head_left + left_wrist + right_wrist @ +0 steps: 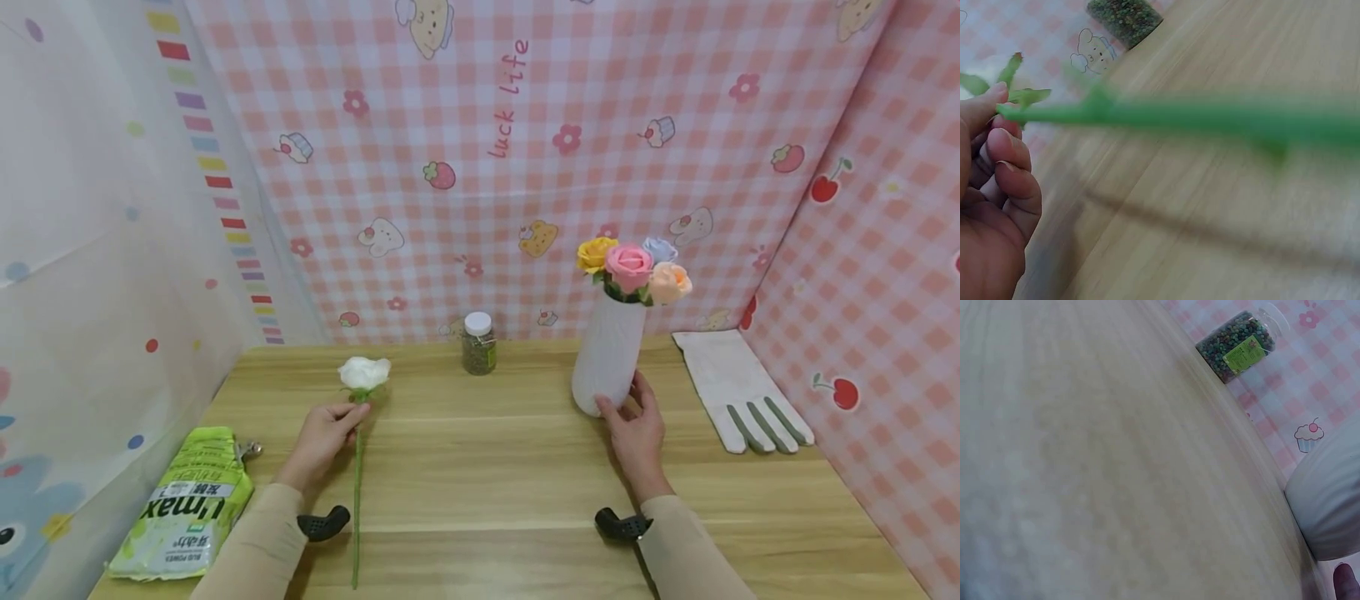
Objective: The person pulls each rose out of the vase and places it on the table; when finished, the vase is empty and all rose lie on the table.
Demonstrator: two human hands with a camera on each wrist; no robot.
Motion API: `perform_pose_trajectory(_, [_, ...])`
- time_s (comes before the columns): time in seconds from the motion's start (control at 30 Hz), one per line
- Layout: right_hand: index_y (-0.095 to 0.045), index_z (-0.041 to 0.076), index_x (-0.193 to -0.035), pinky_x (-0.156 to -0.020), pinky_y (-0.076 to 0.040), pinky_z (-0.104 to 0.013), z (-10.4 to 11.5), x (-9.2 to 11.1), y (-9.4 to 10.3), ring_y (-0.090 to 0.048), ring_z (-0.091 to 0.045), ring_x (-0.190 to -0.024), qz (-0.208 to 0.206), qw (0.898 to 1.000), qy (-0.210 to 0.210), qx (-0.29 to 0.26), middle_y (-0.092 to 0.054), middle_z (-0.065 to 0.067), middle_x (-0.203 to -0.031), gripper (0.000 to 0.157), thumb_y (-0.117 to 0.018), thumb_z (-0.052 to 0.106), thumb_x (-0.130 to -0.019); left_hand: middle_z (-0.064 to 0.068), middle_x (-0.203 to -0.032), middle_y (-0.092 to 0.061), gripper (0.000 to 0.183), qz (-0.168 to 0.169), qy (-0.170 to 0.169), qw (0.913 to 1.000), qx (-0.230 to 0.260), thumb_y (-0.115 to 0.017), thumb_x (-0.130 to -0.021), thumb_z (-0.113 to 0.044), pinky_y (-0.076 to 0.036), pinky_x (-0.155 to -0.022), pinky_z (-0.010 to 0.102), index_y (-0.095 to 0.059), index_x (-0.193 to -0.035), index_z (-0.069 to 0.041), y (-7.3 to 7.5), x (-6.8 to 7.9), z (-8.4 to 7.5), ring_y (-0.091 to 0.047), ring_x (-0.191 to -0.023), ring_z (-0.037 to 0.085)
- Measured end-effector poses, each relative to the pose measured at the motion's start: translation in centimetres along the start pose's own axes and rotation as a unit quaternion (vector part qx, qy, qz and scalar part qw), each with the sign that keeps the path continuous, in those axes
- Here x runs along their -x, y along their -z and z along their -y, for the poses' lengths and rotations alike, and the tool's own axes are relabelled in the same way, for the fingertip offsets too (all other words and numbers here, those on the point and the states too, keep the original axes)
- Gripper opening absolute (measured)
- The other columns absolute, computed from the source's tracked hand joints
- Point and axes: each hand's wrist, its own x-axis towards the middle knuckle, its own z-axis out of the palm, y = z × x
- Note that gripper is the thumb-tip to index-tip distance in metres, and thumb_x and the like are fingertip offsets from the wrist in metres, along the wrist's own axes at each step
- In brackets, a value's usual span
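My left hand (325, 440) pinches the green stem of a white flower (364, 372) between thumb and fingertips, just below the bloom. The stem points down toward the near edge of the table, and in the left wrist view the stem (1179, 119) runs blurred across the picture above its shadow. On the right, my right hand (636, 433) holds a ribbed white vase (609, 354) low on its body, thumb in front and fingers at its right side. Yellow, pink, blue and peach roses (630, 267) stand in the vase. Only a fingertip (1346, 581) shows beside the vase in the right wrist view.
A white-capped jar of small green granules (478, 346) stands at the back of the wooden table (480, 475). A green and white bag (187, 508) with a metal clip lies at the left. White and green gloves (742, 392) lie at the right, by the checked side wall.
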Motion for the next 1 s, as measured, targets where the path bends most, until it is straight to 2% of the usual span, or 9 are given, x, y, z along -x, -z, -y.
perform_pose_trajectory(0.07, [-0.033,0.012,-0.149,-0.095,-0.047,-0.032,-0.1,-0.1,0.0,-0.05,-0.03,-0.121,-0.002,1.0,0.0,0.001,-0.043,-0.013,-0.142,0.077,-0.074,0.02,-0.085,0.002,-0.059,-0.047,0.044,0.001,-0.008,1.0,-0.004,-0.066,-0.092,-0.033,-0.031,-0.044,0.02,-0.065,-0.094,0.011,0.2,0.2,0.0,-0.041,-0.05,0.009])
perform_pose_trajectory(0.17, [-0.034,0.012,-0.149,-0.092,-0.048,-0.026,-0.2,-0.1,-0.1,-0.051,-0.029,-0.12,-0.005,1.0,0.001,0.007,-0.044,-0.012,-0.141,0.076,-0.075,0.021,-0.085,0.001,-0.058,-0.047,0.042,-0.008,-0.012,0.9998,-0.014,-0.066,-0.092,-0.032,-0.03,-0.043,0.021,-0.064,-0.091,0.01,0.6,0.4,0.0,-0.039,-0.049,0.009])
perform_pose_trajectory(0.3, [-0.035,0.013,-0.148,-0.089,-0.047,-0.02,-0.3,-0.1,-0.1,-0.05,-0.025,-0.121,-0.008,1.0,0.005,0.012,-0.045,-0.01,-0.139,0.076,-0.075,0.024,-0.085,0.001,-0.058,-0.049,0.038,-0.022,-0.008,0.9984,-0.052,-0.065,-0.093,-0.032,-0.029,-0.043,0.021,-0.067,-0.089,0.005,0.9,0.7,0.1,-0.037,-0.048,0.01])
perform_pose_trajectory(0.4, [-0.035,0.015,-0.148,-0.092,-0.047,-0.021,-0.3,-0.1,-0.1,-0.048,-0.023,-0.122,-0.009,1.0,0.003,0.015,-0.045,-0.009,-0.14,0.076,-0.075,0.025,-0.085,0.002,-0.06,-0.051,0.035,-0.031,0.002,0.9963,-0.08,-0.064,-0.094,-0.032,-0.031,-0.043,0.022,-0.067,-0.088,0.002,1.1,0.8,0.4,-0.039,-0.049,0.01])
perform_pose_trajectory(0.5, [-0.034,0.015,-0.149,-0.094,-0.047,-0.025,-0.3,0.0,-0.1,-0.048,-0.022,-0.123,-0.009,1.0,-0.001,0.018,-0.045,-0.008,-0.14,0.077,-0.075,0.027,-0.085,0.002,-0.062,-0.056,0.031,-0.041,0.013,0.9948,-0.093,-0.064,-0.094,-0.029,-0.035,-0.044,0.022,-0.071,-0.095,0.001,1.1,0.9,0.7,-0.045,-0.053,0.011])
perform_pose_trajectory(0.57, [-0.034,0.016,-0.149,-0.095,-0.047,-0.027,-0.4,0.0,-0.1,-0.047,-0.022,-0.123,-0.008,1.0,-0.001,0.019,-0.044,-0.008,-0.141,0.077,-0.075,0.028,-0.085,0.002,-0.065,-0.058,0.03,-0.046,0.009,0.9925,-0.112,-0.065,-0.094,-0.027,-0.037,-0.046,0.021,-0.071,-0.1,0.001,1.1,1.1,0.9,-0.048,-0.056,0.011])
perform_pose_trajectory(0.7, [-0.034,0.016,-0.149,-0.095,-0.047,-0.027,-0.5,0.1,-0.2,-0.047,-0.021,-0.124,-0.005,1.0,0.0,0.022,-0.044,-0.008,-0.141,0.076,-0.074,0.028,-0.085,0.006,-0.079,-0.068,0.033,-0.052,-0.003,0.9895,-0.135,-0.066,-0.093,-0.023,-0.044,-0.05,0.022,-0.068,-0.112,0.004,1.0,2.2,1.0,-0.054,-0.062,0.01])
perform_pose_trajectory(0.83, [-0.034,0.015,-0.149,-0.092,-0.047,-0.023,-0.5,0.1,-0.1,-0.047,-0.022,-0.123,-0.003,1.0,0.005,0.02,-0.044,-0.009,-0.14,0.076,-0.074,0.027,-0.085,0.012,-0.095,-0.071,0.037,-0.051,-0.009,0.9913,-0.121,-0.067,-0.092,-0.019,-0.051,-0.06,0.022,-0.062,-0.121,0.005,0.9,4.0,1.4,-0.062,-0.075,0.011])
perform_pose_trajectory(1.0, [-0.035,0.015,-0.148,-0.087,-0.048,-0.018,-0.3,0.0,0.0,-0.05,-0.023,-0.121,-0.008,1.0,0.01,0.022,-0.045,-0.009,-0.139,0.076,-0.075,0.027,-0.085,0.008,-0.094,-0.072,0.037,-0.058,-0.019,0.9888,-0.136,-0.071,-0.089,-0.016,-0.05,-0.072,0.019,-0.064,-0.121,-0.001,0.7,5.2,2.1,-0.065,-0.085,0.012])
